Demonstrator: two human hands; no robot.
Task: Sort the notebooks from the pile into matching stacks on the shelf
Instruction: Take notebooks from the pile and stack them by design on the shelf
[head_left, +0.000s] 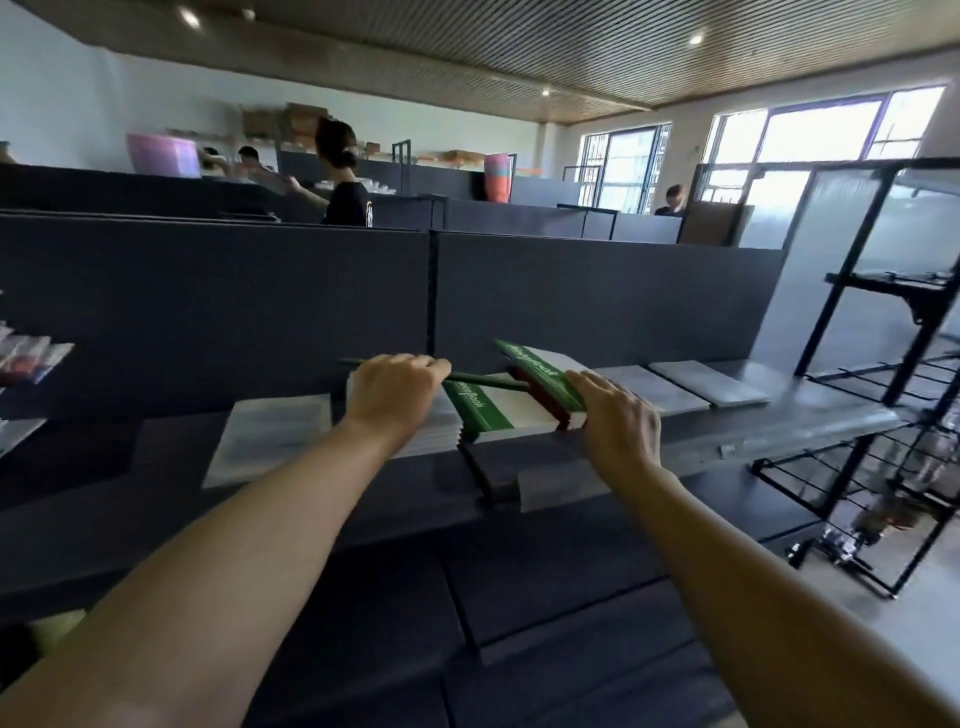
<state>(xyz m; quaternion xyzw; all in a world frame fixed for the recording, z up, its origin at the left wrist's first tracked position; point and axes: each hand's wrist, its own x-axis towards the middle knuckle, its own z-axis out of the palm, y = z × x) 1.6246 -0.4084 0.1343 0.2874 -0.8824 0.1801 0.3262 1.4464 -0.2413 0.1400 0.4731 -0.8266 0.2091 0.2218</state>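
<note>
Dark grey shelf (779, 415) runs across the middle, backed by a dark partition panel (208, 312). Left hand (395, 395) rests on a white notebook stack (415, 431), fingers curled over its far edge by a thin green cover (483, 380). Right hand (618, 421) pinches a green-spined notebook (540, 371), tilted over a second stack (524, 410). Another white stack (270, 441) at 9 o'clock of the left hand; flat grey notebooks (706, 383) at 3 o'clock of the right. Black wire rack (883, 364) at far right. Windows (779, 140) at 1 o'clock, slatted ceiling (519, 47), seated people (343, 176) behind partitions.
</note>
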